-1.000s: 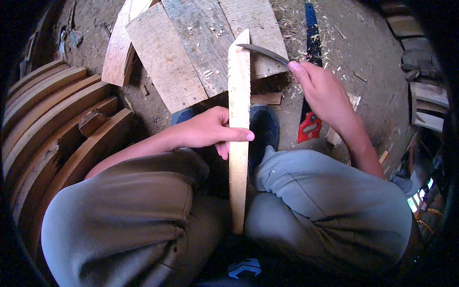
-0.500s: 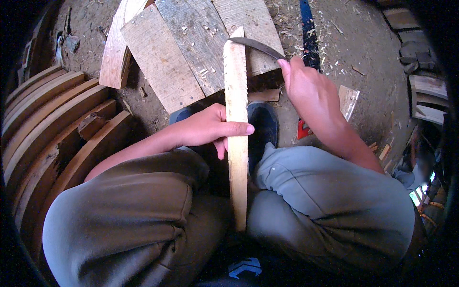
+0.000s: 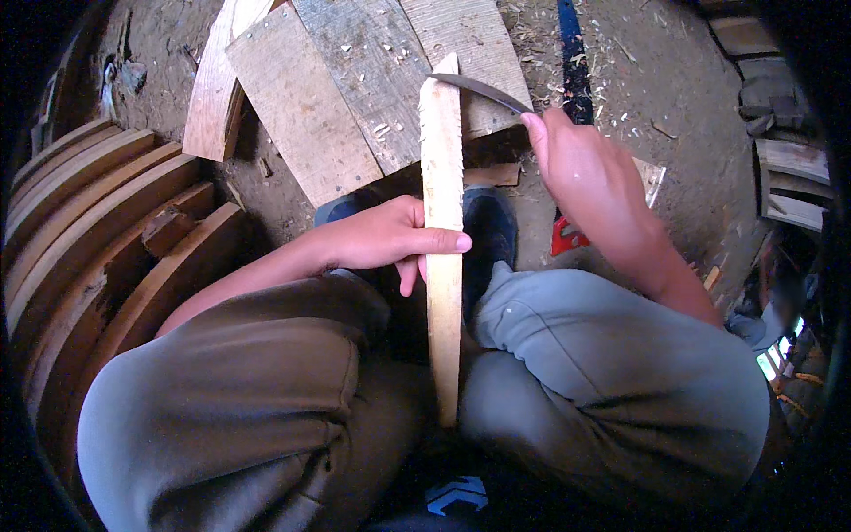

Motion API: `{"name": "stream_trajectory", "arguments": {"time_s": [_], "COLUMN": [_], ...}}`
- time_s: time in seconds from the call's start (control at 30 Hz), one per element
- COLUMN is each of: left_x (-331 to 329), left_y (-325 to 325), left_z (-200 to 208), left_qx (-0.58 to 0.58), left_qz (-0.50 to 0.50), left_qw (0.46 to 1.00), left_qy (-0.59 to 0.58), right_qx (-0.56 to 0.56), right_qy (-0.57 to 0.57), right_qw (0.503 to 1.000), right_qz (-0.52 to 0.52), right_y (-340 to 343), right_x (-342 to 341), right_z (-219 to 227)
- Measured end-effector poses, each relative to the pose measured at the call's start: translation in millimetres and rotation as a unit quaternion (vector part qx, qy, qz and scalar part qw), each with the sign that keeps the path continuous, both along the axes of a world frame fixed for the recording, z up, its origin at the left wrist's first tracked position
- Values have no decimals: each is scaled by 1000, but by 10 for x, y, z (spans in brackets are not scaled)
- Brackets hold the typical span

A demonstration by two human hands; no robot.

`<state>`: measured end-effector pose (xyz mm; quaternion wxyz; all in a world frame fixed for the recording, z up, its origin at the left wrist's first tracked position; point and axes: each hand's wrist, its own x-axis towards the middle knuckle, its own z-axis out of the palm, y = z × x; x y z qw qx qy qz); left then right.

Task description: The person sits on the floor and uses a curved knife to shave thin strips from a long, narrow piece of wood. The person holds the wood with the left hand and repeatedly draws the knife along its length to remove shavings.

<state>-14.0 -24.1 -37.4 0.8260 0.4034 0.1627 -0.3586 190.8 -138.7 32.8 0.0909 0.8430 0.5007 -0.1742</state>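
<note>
Left hand gripping stick about mid-length, thumb across top, fingers curled under. Right hand closed on knife, handle hidden in fist; curved blade across stick's far end. Stick runs near to far, left of right hand, far tip over boards. Saw on ground, partly behind right hand.

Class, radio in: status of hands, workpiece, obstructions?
Left hand gripping wooden strip. Right hand holding curved blade across strip's pointed end. Red-handled handsaw on ground, partly hidden by right hand.
</note>
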Motion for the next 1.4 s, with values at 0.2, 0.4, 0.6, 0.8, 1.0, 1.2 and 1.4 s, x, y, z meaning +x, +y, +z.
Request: {"name": "stream_trajectory", "arguments": {"time_s": [0.2, 0.4, 0.6, 0.8, 1.0, 1.2, 1.4], "left_x": [15, 47, 94, 59, 87, 70, 73], "left_y": [35, 91, 96, 97, 83, 88, 71], "left_z": [34, 123, 122, 136, 159, 139, 113], "left_qx": [-1, 24, 31, 30, 24, 28, 35], "left_qz": [-53, -73, -85, -73, -63, -64, -72], "left_qw": [998, 997, 996, 997, 998, 998, 997], "left_qy": [-18, -1, 2, 18, 8, 8, 13], "right_qx": [22, 49, 37, 66, 29, 11, 26], "right_qy": [-23, -36, -97, -98, -16, -1, -32], "right_qw": [999, 998, 994, 993, 999, 1000, 999], "right_qz": [2, 7, 17, 12, 3, 3, -11], "right_y": [-97, -133, -140, 90, 21, -76, -110], "right_x": [-78, -130, -161, -149, 15, -46, -99], "right_z": [-60, -219, -243, -394, -79, -50, -155]}}
